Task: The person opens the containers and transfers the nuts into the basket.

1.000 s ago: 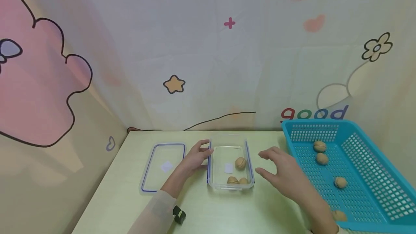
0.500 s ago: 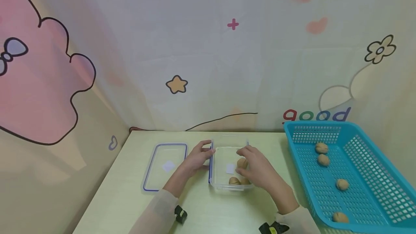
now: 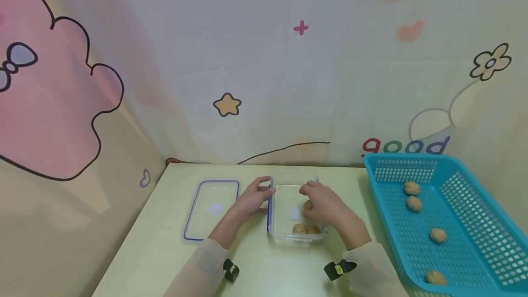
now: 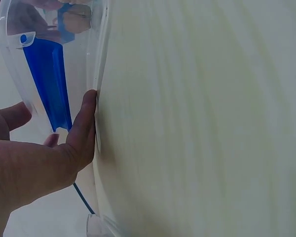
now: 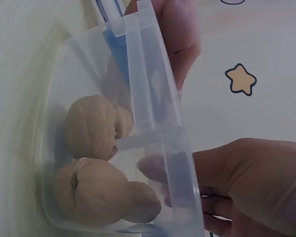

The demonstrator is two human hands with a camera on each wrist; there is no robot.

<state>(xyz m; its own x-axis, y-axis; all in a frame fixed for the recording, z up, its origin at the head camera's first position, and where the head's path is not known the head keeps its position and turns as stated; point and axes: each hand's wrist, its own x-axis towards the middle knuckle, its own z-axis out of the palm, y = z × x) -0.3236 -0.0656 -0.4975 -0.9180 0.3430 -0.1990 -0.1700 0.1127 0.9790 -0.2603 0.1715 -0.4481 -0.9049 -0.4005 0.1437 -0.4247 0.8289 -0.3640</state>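
On the table stands a clear plastic food container [image 3: 284,233] without its lid, with walnuts [image 3: 299,228] at its front right. My left hand [image 3: 250,199] holds the container's left side, with fingers beside the hanging blue latch flap [image 4: 49,81] in the left wrist view. My right hand [image 3: 327,203] reaches over the right wall into the container. Its thumb and fingers pinch a walnut [image 3: 307,205], which the hand partly hides. Through the cloudy wall in the right wrist view, a fingertip [image 5: 153,168] shows near a walnut [image 5: 143,202].
A clear lid with a blue seal [image 3: 198,210] lies on the table left of the container. To the right stands a blue perforated basket [image 3: 466,260] with several walnuts [image 3: 438,235]. A printed cloth [image 3: 268,81] hangs behind the table.
My right hand has moved left from beside the container into it and closed its fingers round a walnut. The left hand stays on the container's side. The head view has shifted slightly.
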